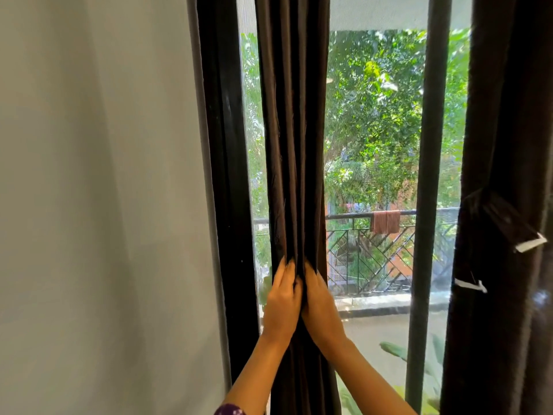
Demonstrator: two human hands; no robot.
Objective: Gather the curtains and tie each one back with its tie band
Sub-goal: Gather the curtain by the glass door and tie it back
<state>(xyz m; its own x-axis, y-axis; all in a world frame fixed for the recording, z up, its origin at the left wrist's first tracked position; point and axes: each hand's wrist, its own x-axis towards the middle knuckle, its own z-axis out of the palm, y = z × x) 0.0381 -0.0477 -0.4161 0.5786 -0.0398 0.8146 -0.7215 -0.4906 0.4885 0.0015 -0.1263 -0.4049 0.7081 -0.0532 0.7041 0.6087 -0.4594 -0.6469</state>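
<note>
Both of your hands are up on the left curtain [294,145], which hangs bunched into tight vertical pleats just right of the black window frame [227,175]. Your left hand [282,298] lies against the left side of the bundle, fingers long and close together, tips digging into the folds. Your right hand [322,304] mirrors it on the other side, fingers straight and narrow, pressing in, so the fabric is squeezed between your two hands. Your thumbs are out of sight, so I can't tell if they hook round the cloth. Over at the right edge, the right curtain [505,130] is cinched at mid-height by its dark tie band [505,218], with a white tag [531,244] sticking out. Through the glass, a reddish cloth [385,221] drapes over the balcony railing [347,217].
</note>
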